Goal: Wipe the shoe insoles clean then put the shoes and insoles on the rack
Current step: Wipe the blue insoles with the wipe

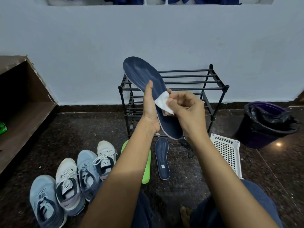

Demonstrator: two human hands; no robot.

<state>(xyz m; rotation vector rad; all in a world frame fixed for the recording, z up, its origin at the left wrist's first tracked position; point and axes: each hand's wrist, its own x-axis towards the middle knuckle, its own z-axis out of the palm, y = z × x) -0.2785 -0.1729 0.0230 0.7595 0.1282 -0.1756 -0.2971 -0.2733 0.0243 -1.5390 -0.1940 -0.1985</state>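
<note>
Two bare forearms reach forward over dark-trousered knees. Beyond them a black rack [194,82] stands against the wall, and four shoes [67,183] sit in a row on the floor at left. The left hand [148,109] grips a navy insole [143,71], held up before the rack. A second navy insole [162,158] and a green insole [146,171] lie on the floor. The right hand [189,109] pinches a white wipe [162,102] against the held insole.

Rack [189,82] against wall [164,38], held insole [143,71] before rack, cloth [162,101] on it, four shoes [67,178] in row on floor [279,170] at left, two loose insoles [162,158] between shoes and basket [228,150], bin [266,122] far right, shelf [24,112] far left.
</note>
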